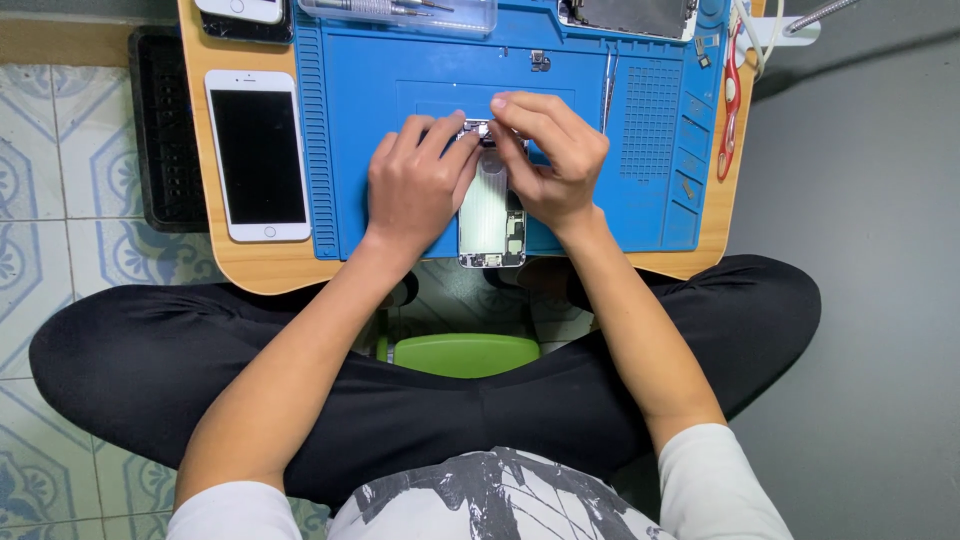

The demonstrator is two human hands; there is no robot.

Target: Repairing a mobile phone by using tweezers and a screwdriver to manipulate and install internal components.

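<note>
Far left, on the patterned tile floor point(40, 170): a black tray point(165, 130) tucked against the bench point(250, 265). On the bench's bare wood, left of the blue repair mat point(380, 90): a white smartphone point(258, 155), face up, screen dark, untouched. Another white phone point(242, 10) at the top edge, cut off by the frame.

Middle of the mat: an opened phone chassis point(492, 215), back shell up, innards exposed, lower end overhanging the near edge of the mat. Left hand point(415, 185) draped over the chassis's left flank, fingers point(445, 135) curled in toward the upper end. Right hand point(550, 155) mirrored on the other flank, fingers point(515, 105) pinched down at the same spot, around a small dark part point(478, 128) — perhaps a connector or camera module, too small to tell. Both hands closed on the chassis, neither slack.

Likely light and stiff as a shell, yet fragile inside: thin flex cables and boards, easily bent or torn. Best held by the metal side rails, not by the exposed components; smooth metal, so somewhat slippery.

Right of the hands: tweezers point(607, 85) lying on the mat, then a red-handled tool point(731, 100) at the mat's right border. Top middle, a clear case of screwdrivers point(400, 12); top right, another dismantled phone part point(625, 15). Below the bench, crossed legs in black, a green object point(465, 353) between them.
</note>
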